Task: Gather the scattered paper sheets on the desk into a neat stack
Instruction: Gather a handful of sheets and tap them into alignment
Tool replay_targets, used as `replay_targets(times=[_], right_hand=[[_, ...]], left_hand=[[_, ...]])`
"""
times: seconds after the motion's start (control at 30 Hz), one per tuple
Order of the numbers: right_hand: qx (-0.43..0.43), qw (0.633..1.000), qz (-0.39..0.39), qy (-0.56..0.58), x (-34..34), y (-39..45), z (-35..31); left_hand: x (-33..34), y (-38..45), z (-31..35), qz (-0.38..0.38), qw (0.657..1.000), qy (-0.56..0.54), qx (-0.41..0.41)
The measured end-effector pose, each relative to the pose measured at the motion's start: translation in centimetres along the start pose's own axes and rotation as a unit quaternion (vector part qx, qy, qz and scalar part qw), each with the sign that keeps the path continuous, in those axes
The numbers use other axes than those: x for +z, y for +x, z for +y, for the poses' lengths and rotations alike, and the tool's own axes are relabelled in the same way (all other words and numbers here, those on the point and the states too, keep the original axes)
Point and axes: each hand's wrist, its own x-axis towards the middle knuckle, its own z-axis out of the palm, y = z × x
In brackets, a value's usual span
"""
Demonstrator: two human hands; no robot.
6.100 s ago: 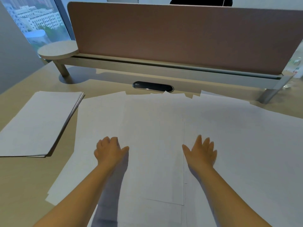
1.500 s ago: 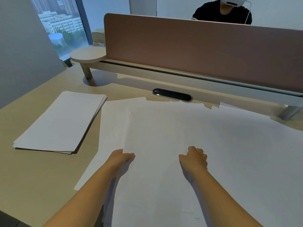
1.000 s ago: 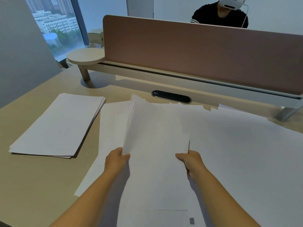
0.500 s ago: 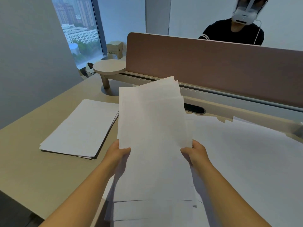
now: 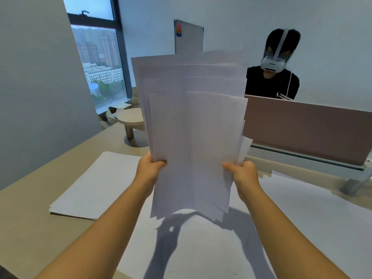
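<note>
Seen from the head camera, a person holds a loose bundle of white paper sheets (image 5: 193,133) upright above the table (image 5: 26,234), the left hand (image 5: 150,168) pinching the bundle's left edge with the thumb in front, and the right hand (image 5: 242,173) gripping its right edge the same way, fingers curled behind the paper. The sheets in the bundle are not aligned: their top edges step up at different heights and the lower corners fan out unevenly, clear of the table. Below the bundle, more loose sheets (image 5: 314,218) lie spread flat across the table, overlapping, with the shadow of the arms and bundle falling across them. To the left of the bundle, a neat stack of paper (image 5: 94,188) rests flat on the table, near its edge and apart from the spread sheets. Behind the bundle, a pink divider panel (image 5: 306,129) runs along the table's far side on a pale rail, and a small round shelf (image 5: 130,117) stands to the bundle's left. Beyond the divider sits another person (image 5: 271,83) in a black top wearing a white headset. A window (image 5: 98,63) behind the bundle's left side shows city buildings.
</note>
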Motion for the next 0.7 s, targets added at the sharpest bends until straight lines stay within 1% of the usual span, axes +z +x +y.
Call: replay_targets(times=[0.13, 0.2, 0.43, 0.5, 0.63, 0.7], right_hand=[[-0.007, 1.0, -0.008, 0.012, -0.7, -0.4, -1.2], [-0.014, 0.999, -0.024, 0.018, -1.0, -0.5, -1.3], [0.014, 0.998, -0.053, -0.014, -0.9, 0.2, 0.1], [-0.002, 0.998, -0.055, -0.038, -0.4, 0.3, 0.5], [-0.052, 0.997, -0.018, -0.057, 0.5, 0.6, -0.1], [-0.069, 0.996, 0.0, -0.056, 0.8, 0.8, -0.9]], left_hand=[[0.2, -0.5, 1.0, -0.02, 0.999, -0.006, 0.025], [0.2, -0.6, 0.9, -0.029, 0.999, -0.003, 0.032], [-0.4, 0.1, -0.2, -0.039, 0.998, 0.039, 0.019], [-0.5, 0.4, -0.6, -0.035, 0.998, 0.047, 0.013], [0.0, 0.7, 0.1, -0.011, 0.998, 0.045, 0.034], [0.3, 0.9, 0.8, -0.011, 0.998, 0.029, 0.051]])
